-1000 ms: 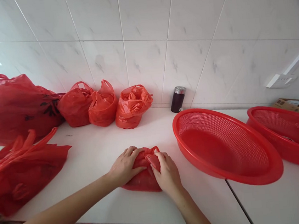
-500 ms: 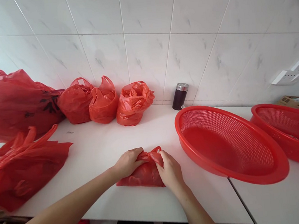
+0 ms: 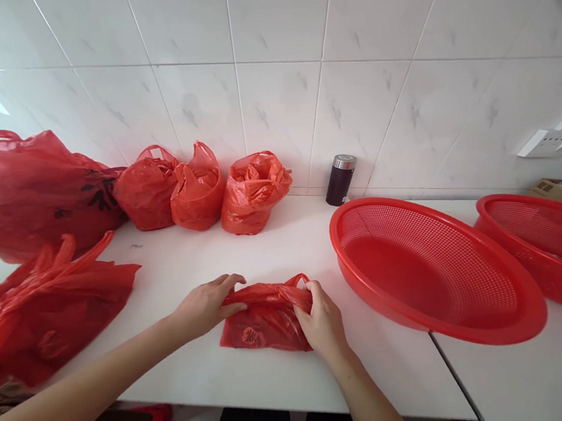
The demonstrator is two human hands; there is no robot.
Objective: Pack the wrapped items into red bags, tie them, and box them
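Observation:
A red plastic bag (image 3: 272,318) lies flat on the white table in front of me, with something inside that I cannot make out. A dark printed mark shows on its front left part. My right hand (image 3: 320,320) pinches the gathered top of this bag at its right end, near a small loop of plastic. At the left end of the bag's top is my left hand (image 3: 210,305), its thumb and fingers spread apart around the edge. Whether those fingertips touch the plastic is hard to tell.
Several filled red bags (image 3: 254,196) stand along the tiled wall, with a big one (image 3: 33,196) at far left. Another red bag (image 3: 55,308) lies nearer. A dark flask (image 3: 341,181) stands behind a red plastic basket (image 3: 418,276); a second basket (image 3: 557,255) is further right.
My left hand has moved left off the middle of the bag's top and its fingers have spread. The bag's printed front shows more now. My right hand keeps its hold.

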